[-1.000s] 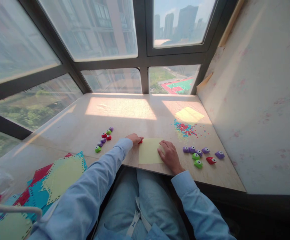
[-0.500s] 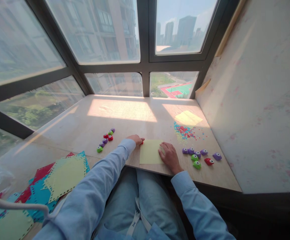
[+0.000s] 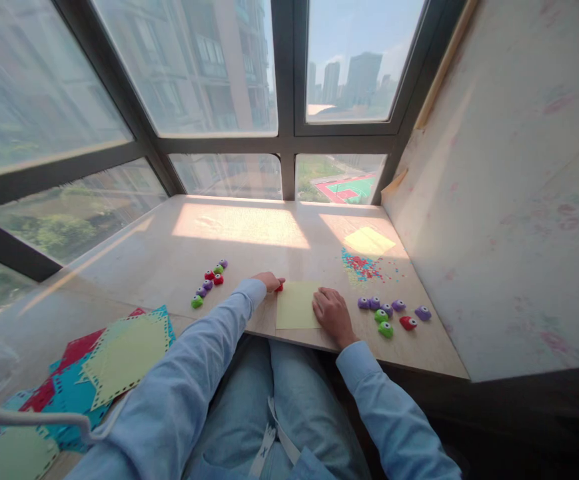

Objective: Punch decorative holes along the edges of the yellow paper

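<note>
A pale yellow sheet of paper (image 3: 295, 310) lies at the table's front edge, between my hands. My left hand (image 3: 268, 281) is closed on a small red paper punch (image 3: 280, 288) at the sheet's upper left edge; the fingers hide most of the punch. My right hand (image 3: 332, 313) rests on the right side of the sheet, fingers bent and close together, holding it against the table. The edge under that palm is hidden. Several round punches with eye shapes, purple, green (image 3: 385, 329) and red (image 3: 408, 323), stand to the right of my right hand.
A line of similar punches (image 3: 208, 285) stands left of my left hand. Punched yellow, red and blue sheets (image 3: 129, 347) are piled at the left, near a grey cable (image 3: 34, 418). Coloured paper bits (image 3: 362, 267) and another yellow sheet (image 3: 369, 241) lie back right. Windows and a wall border the table.
The camera view has shifted slightly. My right-hand fingers have drawn a little closer together on the sheet. My left hand stays at the left edge with the red punch.
</note>
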Demonstrator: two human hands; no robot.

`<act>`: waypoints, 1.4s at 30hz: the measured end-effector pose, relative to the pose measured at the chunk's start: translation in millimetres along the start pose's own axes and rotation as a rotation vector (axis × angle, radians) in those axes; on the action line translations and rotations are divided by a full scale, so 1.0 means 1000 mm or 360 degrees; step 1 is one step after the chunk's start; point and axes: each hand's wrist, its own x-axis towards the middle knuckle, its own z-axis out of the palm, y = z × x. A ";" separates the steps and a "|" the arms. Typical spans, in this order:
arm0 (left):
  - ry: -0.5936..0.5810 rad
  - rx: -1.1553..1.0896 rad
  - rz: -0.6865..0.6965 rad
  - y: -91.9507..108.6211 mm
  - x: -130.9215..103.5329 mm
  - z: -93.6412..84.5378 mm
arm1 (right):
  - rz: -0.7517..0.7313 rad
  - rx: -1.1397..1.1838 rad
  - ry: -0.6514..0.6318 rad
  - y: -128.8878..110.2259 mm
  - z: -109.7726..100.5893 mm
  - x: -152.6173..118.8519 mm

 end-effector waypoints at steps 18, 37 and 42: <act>0.0205 -0.0288 0.0102 -0.024 -0.013 0.007 | -0.0053 -0.0024 0.0055 0.003 0.003 -0.001; 0.0711 -0.0547 0.0652 -0.021 -0.011 0.041 | -0.0197 -0.0119 -0.0113 0.002 0.004 0.000; 0.0673 -0.0567 0.0799 -0.038 -0.012 0.043 | -0.0196 -0.0137 -0.0127 0.002 0.004 0.000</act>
